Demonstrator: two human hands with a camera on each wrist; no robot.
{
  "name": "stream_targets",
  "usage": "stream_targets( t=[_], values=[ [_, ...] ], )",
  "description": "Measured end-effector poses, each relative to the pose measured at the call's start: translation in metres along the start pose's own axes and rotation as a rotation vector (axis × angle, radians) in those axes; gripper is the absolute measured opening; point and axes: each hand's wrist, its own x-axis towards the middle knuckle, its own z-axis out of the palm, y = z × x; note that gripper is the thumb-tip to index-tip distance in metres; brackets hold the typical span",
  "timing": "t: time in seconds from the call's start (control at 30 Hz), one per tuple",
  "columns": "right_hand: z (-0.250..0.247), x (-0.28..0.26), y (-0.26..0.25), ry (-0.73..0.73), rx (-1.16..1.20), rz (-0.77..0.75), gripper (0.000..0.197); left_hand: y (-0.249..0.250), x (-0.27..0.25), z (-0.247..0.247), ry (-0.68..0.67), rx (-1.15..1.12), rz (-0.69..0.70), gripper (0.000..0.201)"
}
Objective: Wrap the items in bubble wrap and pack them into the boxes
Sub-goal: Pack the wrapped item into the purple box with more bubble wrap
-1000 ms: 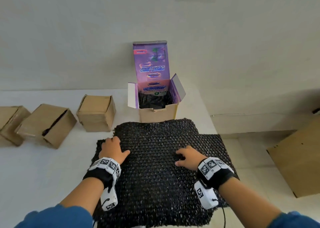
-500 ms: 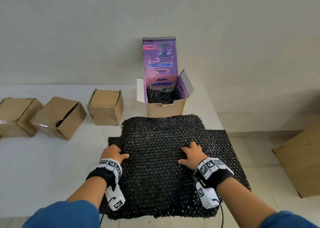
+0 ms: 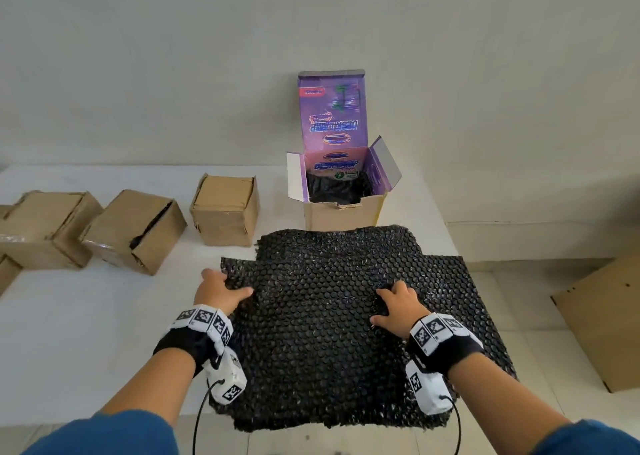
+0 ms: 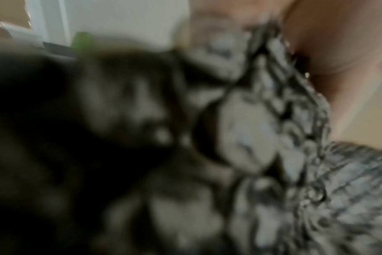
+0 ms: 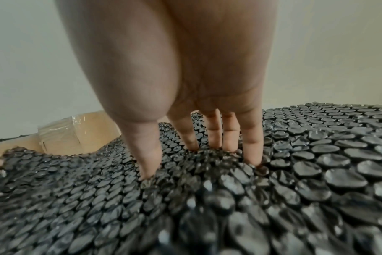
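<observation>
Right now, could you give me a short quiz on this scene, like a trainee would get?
1. True or false: the purple box behind the bubble wrap stands with its lid open.
2. How many closed brown boxes show whole in the row left of the purple box? A) one B) three C) five
3. Fill in: the right hand presses its fingertips into the ____.

Key:
1. True; dark wrap shows inside it.
2. B: the near one, the middle one and the far one.
3. Bubble wrap; the left hand grips its left edge.
</observation>
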Motion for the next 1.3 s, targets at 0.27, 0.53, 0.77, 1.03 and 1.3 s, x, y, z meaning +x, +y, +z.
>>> stream_targets(
  t=[0.27, 0.53, 0.77, 1.03, 1.3],
  values=[
    [-0.06, -0.035, -0.043, 0.088, 0.459, -0.292, 0.051, 0.105, -0.056, -0.009, -0.313, -0.331, 0.273, 0.055],
    [-0.073, -0.044, -0.04, -0.051, 1.325, -0.295, 0.036, 0.151, -0.096, 0.04, -0.679, -0.513, 0.343, 0.016],
    [-0.066, -0.024, 0.028, 0.125, 1.22, -0.129, 0.024, 0.13, -0.064, 0.058, -0.445, -0.275, 0.433, 0.005],
    [-0.062, -0.024, 0.113, 0.282, 0.831, 0.125, 0.019, 0.111, -0.043, 0.103, -0.49, 0.078, 0.355, 0.041],
    [-0.033, -0.018, 0.153, 0.351, 0.818, 0.313, 0.036, 0.116, -0.064, 0.165, -0.38, 0.187, 0.252, 0.08]
  ],
)
